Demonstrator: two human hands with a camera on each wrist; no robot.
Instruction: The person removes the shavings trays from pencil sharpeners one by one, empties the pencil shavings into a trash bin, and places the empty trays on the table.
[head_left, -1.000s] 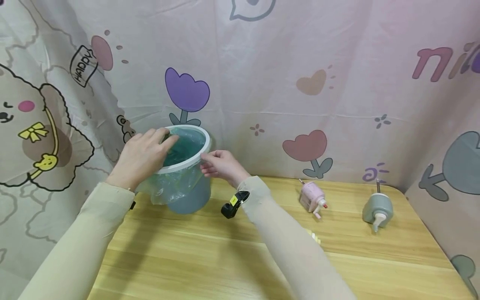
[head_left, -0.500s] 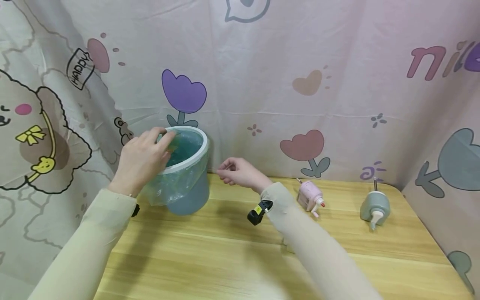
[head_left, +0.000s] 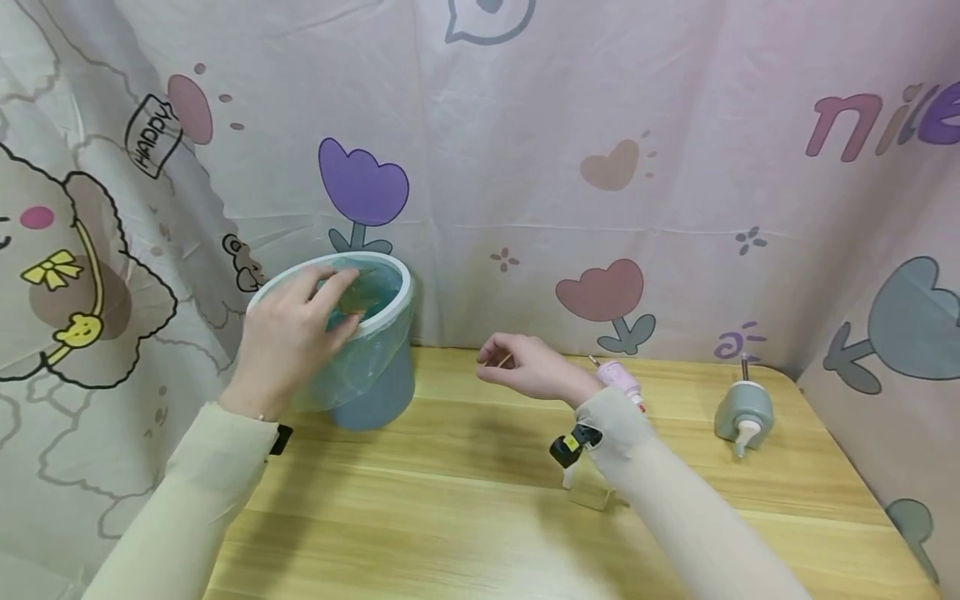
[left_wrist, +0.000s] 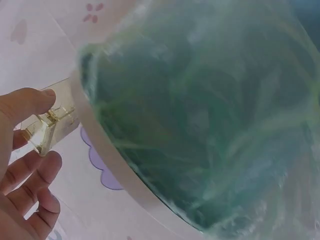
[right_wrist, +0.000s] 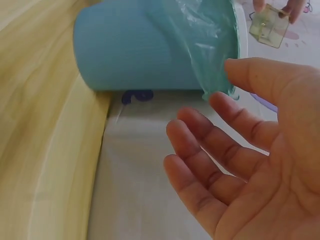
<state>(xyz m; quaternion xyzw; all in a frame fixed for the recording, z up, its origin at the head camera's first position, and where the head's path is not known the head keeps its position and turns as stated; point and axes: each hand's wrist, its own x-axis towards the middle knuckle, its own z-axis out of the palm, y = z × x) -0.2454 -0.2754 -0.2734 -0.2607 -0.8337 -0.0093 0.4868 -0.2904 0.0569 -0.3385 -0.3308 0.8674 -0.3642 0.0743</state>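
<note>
In the head view my left hand is over the bin's opening. It holds a clear, yellowish plastic box between thumb and fingers, and the left wrist view shows the box beside the rim. The blue bin has a white rim and a green plastic bag folded over its edge. My right hand hovers above the table to the right of the bin. Its fingers are loosely bent with nothing between them, as the right wrist view confirms.
Below my right forearm stands a yellowish sharpener-like object, partly hidden. Behind that arm is a pink pencil sharpener. A grey pencil sharpener with a pencil sticking up stands farther right on the wooden table. A printed curtain hangs behind.
My right hand has left the bin's rim and moved right, away from it. The left hand stays over the bin, its clear box now showing more plainly inside the rim.
</note>
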